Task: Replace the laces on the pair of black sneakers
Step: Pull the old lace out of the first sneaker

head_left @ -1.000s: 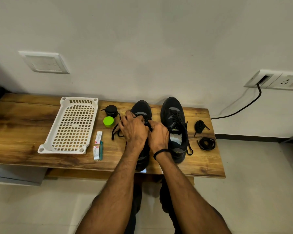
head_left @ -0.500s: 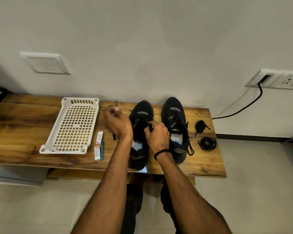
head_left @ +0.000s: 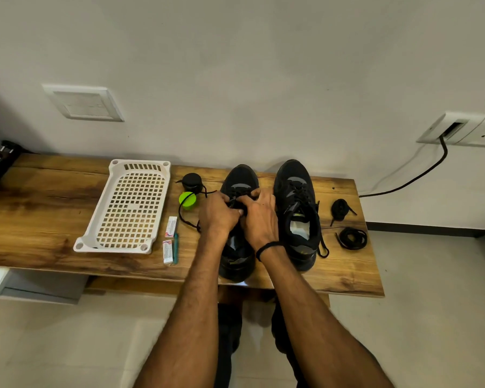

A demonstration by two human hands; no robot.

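Two black sneakers stand side by side on the wooden bench (head_left: 39, 219), toes to the wall. Both my hands are over the lacing of the left sneaker (head_left: 240, 177). My left hand (head_left: 217, 214) and my right hand (head_left: 259, 217) each pinch its black lace (head_left: 186, 219), which loops out to the left on the wood. The right sneaker (head_left: 296, 191) stands laced, lace ends hanging by its heel. Two bundled black laces lie to its right: one knotted (head_left: 339, 208), one coiled (head_left: 352, 238).
A white perforated tray (head_left: 129, 208) lies left of the shoes. A black cap (head_left: 191, 182), a green cap (head_left: 187, 200) and two small packets (head_left: 170, 236) sit between tray and shoes. A black cable (head_left: 409, 180) runs from a wall socket.
My left hand, which had swung out left pulling the lace, has come back onto the left sneaker beside my right hand. The lace now lies slack in a loop on the bench.
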